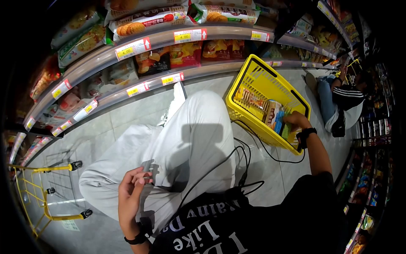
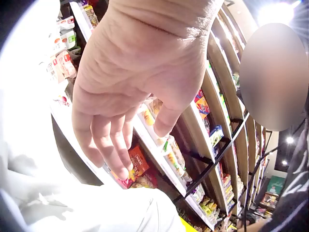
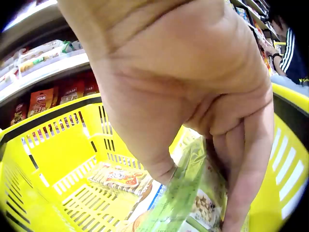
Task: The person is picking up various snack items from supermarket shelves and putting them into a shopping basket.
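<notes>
My right hand is down inside the yellow shopping basket, near its right end. In the right wrist view, thumb and fingers pinch a green-and-clear snack packet by its upper part. Beside it are other packaged snacks, including a cracker packet lying flat on the basket floor and a white-and-blue packet. My left hand hovers over my lap with its fingers loosely bent and nothing in them. The left wrist view shows the same hand palm side on.
Store shelves with biscuit packs and price tags curve along the front. A yellow wire cart stands at left. Black cables run between my legs and the basket. Another person sits on the floor at right.
</notes>
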`<move>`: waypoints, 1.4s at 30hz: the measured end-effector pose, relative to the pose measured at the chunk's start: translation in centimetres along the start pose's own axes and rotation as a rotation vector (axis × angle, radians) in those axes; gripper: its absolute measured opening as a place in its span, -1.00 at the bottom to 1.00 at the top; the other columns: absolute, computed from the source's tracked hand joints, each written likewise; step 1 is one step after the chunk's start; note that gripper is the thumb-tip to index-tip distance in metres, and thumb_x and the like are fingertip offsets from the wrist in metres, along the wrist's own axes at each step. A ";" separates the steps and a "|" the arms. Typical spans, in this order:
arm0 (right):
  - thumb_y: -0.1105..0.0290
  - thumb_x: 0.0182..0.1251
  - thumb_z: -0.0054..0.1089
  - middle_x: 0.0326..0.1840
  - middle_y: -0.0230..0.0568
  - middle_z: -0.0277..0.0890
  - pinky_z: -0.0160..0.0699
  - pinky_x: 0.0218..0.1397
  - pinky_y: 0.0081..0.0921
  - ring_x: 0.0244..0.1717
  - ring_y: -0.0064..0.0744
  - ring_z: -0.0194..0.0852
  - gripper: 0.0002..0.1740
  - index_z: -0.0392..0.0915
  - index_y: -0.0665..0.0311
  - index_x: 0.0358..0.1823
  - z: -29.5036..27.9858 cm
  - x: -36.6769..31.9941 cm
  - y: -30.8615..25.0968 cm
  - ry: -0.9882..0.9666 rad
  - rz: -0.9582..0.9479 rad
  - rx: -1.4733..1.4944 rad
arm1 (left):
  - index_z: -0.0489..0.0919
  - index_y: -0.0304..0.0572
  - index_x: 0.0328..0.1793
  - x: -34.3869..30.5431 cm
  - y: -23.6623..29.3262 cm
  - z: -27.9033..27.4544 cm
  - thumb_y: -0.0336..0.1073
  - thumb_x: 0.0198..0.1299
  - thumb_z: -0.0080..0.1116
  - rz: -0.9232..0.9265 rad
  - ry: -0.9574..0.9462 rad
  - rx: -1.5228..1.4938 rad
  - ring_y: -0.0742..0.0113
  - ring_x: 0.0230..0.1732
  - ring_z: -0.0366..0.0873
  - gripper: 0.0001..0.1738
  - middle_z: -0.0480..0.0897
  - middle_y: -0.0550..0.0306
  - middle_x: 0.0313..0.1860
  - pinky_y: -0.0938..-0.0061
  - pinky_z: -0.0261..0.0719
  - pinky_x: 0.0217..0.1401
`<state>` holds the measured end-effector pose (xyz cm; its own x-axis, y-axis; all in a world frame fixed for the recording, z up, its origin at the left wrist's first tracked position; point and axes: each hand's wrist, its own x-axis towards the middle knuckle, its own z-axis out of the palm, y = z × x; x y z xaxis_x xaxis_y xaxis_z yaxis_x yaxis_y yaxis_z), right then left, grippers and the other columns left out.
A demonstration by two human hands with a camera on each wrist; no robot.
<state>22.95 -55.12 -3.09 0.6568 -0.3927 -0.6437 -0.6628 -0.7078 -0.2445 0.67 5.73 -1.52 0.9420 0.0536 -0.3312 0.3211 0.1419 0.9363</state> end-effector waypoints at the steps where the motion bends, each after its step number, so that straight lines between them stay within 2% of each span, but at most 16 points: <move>1: 0.12 0.06 0.41 -0.33 0.16 0.69 0.80 -0.36 -0.29 -0.41 -0.08 0.76 -0.36 0.60 0.65 -0.06 -0.1 0.1 0.1 0.059 -0.004 -0.008 | 0.44 -0.47 0.29 -0.1 0.0 -0.2 -0.31 0.45 0.13 -0.005 -0.003 -0.002 0.30 -0.03 0.61 -0.59 0.69 -0.08 0.02 0.37 0.51 0.22; 7: 0.10 0.10 0.35 -0.33 0.16 0.68 0.72 -0.35 -0.20 -0.35 -0.02 0.74 -0.46 0.62 0.52 -0.16 -0.8 -7.1 -6.2 0.327 -0.214 -0.394 | 0.46 -0.40 0.28 -0.6 0.2 -0.5 -0.29 0.44 0.11 0.017 -0.009 0.012 0.22 -0.03 0.64 -0.60 0.69 -0.09 0.02 0.34 0.50 0.22; 9: 0.05 0.10 0.34 -0.36 0.23 0.63 0.64 -0.35 -0.14 -0.41 0.08 0.67 -0.48 0.59 0.48 -0.27 0.3 -10.2 -8.6 0.660 -0.535 -0.677 | 0.45 -0.40 0.30 -0.3 0.6 0.0 -0.30 0.44 0.11 0.031 -0.043 -0.007 0.23 -0.02 0.64 -0.59 0.69 -0.08 0.03 0.35 0.51 0.21; 11: 0.07 0.12 0.32 -0.48 0.17 0.59 0.59 -0.39 -0.08 -0.47 0.12 0.62 -0.52 0.55 0.46 -0.33 2.4 -15.9 -12.8 0.773 -0.759 -0.586 | 0.44 -0.41 0.31 0.1 1.0 0.9 -0.32 0.43 0.11 0.044 -0.066 -0.026 0.24 0.00 0.64 -0.59 0.69 -0.07 0.04 0.37 0.52 0.20; 16: 0.12 0.14 0.27 -0.68 -0.03 0.50 0.54 -0.49 -0.09 -0.61 0.08 0.56 -0.56 0.50 0.43 -0.24 10.1 -26.1 -20.6 0.686 -1.054 -0.490 | 0.38 -0.21 0.43 0.0 1.7 4.6 -0.73 0.11 0.28 0.212 -0.192 0.080 0.23 0.16 0.62 -0.27 0.59 -0.01 0.29 0.35 0.57 0.21; 20: 0.15 0.13 0.31 -0.71 -0.16 0.47 0.50 -0.59 -0.24 -0.72 -0.12 0.51 -0.52 0.51 0.42 -0.08 16.3 -30.2 -24.4 0.596 -1.437 -0.374 | 0.22 -0.22 0.57 -0.5 2.6 5.7 -0.50 0.04 0.50 0.241 -0.062 0.215 0.12 0.34 0.52 -0.04 0.48 -0.04 0.41 0.27 0.51 0.34; 22: 0.19 0.11 0.36 -0.70 -0.21 0.48 0.49 -0.60 -0.34 -0.72 -0.28 0.51 -0.41 0.47 0.46 0.08 19.5 -31.7 -25.4 0.389 -1.574 -0.254 | 0.11 -0.31 0.62 -0.2 1.9 5.4 -0.18 0.00 0.58 0.428 0.072 0.173 0.02 0.33 0.52 0.13 0.33 -0.19 0.51 0.24 0.53 0.33; 23: 0.21 0.10 0.39 -0.66 -0.22 0.50 0.49 -0.60 -0.39 -0.70 -0.34 0.52 -0.34 0.44 0.48 0.17 21.0 -32.4 -25.6 0.253 -1.601 -0.201 | 0.11 -0.31 0.62 -0.5 1.8 4.7 -0.18 0.00 0.58 0.406 0.112 0.179 0.02 0.33 0.52 0.13 0.33 -0.19 0.51 0.24 0.53 0.33; 24: 0.18 0.14 0.42 -0.56 -0.17 0.57 0.52 -0.55 -0.44 -0.62 -0.37 0.58 -0.26 0.39 0.51 0.25 22.0 -33.4 -26.0 0.297 -1.704 -0.348 | 0.15 -0.38 0.58 -0.8 1.6 4.1 -0.19 -0.02 0.58 0.352 0.069 0.152 0.02 0.32 0.53 0.10 0.39 -0.24 0.45 0.22 0.51 0.34; 26: 0.18 0.13 0.46 -0.46 -0.11 0.61 0.58 -0.47 -0.43 -0.54 -0.28 0.63 -0.26 0.42 0.50 0.24 23.8 -34.4 -26.1 0.192 -1.691 -0.357 | 0.19 -0.44 0.54 -1.4 1.2 2.9 -0.20 -0.03 0.58 0.287 0.048 0.114 0.02 0.30 0.54 0.07 0.44 -0.29 0.39 0.21 0.50 0.34; 30: 0.20 0.11 0.53 -0.35 -0.10 0.64 0.65 -0.37 -0.44 -0.40 -0.25 0.70 -0.29 0.48 0.43 0.21 25.3 -32.6 -25.8 -0.072 -1.717 -0.141 | 0.57 -0.44 0.16 -2.1 -0.7 1.2 -0.49 0.13 0.38 -0.024 0.246 -0.281 0.27 0.00 0.69 -0.55 0.71 -0.03 0.03 0.46 0.66 0.06; 31: 0.17 0.15 0.51 -0.38 -0.12 0.63 0.66 -0.39 -0.44 -0.41 -0.29 0.70 -0.31 0.48 0.43 0.21 25.2 -32.1 -25.7 -0.115 -1.738 -0.080 | 0.54 -0.43 0.22 -2.3 -0.9 -0.4 -0.46 0.15 0.36 0.007 0.083 -0.317 0.27 0.03 0.68 -0.51 0.71 -0.04 0.04 0.45 0.64 0.12; 36: 0.25 0.17 0.52 -0.50 -0.33 0.47 0.29 -0.51 -0.62 -0.58 -0.61 0.32 -0.54 0.53 0.42 -0.09 23.9 -30.1 -24.3 -0.072 -1.371 -0.071 | 0.45 -0.45 0.32 -3.2 -1.5 -1.5 -0.46 0.11 0.28 0.015 0.091 -0.602 0.25 0.17 0.59 -0.40 0.64 -0.06 0.17 0.38 0.51 0.29; 38: 0.28 0.22 0.47 -0.57 -0.43 0.37 0.10 -0.53 -0.66 -0.59 -0.71 0.14 -0.64 0.52 0.42 -0.23 24.0 -29.3 -23.2 -0.354 -1.086 0.051 | 0.38 -0.43 0.38 -3.3 -1.9 -1.6 -0.44 0.13 0.26 0.080 0.060 -0.659 0.23 0.25 0.51 -0.35 0.57 -0.06 0.27 0.36 0.44 0.35; 41: 0.33 0.25 0.42 -0.61 -0.47 0.35 0.11 -0.52 -0.67 -0.58 -0.74 0.15 -0.70 0.51 0.43 -0.30 24.2 -29.8 -22.4 -0.624 -1.019 0.071 | 0.37 -0.41 0.41 -3.5 -0.9 -1.3 -0.38 0.21 0.26 0.030 -0.003 -0.737 0.23 0.26 0.51 -0.36 0.57 -0.04 0.26 0.36 0.44 0.34; 42: 0.36 0.29 0.35 -0.53 -0.39 0.50 0.19 -0.50 -0.67 -0.57 -0.72 0.24 -0.74 0.56 0.46 -0.22 24.2 -29.5 -22.2 -0.712 -1.025 0.040 | 0.37 -0.41 0.41 -3.5 -0.8 -1.2 -0.38 0.21 0.26 0.024 -0.004 -0.741 0.23 0.26 0.51 -0.36 0.57 -0.04 0.26 0.36 0.44 0.34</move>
<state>9.60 -13.65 3.79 0.5449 0.7426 -0.3894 0.0204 -0.4760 -0.8792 -3.01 6.62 -1.22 0.9487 0.0614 -0.3102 0.1522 0.7711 0.6183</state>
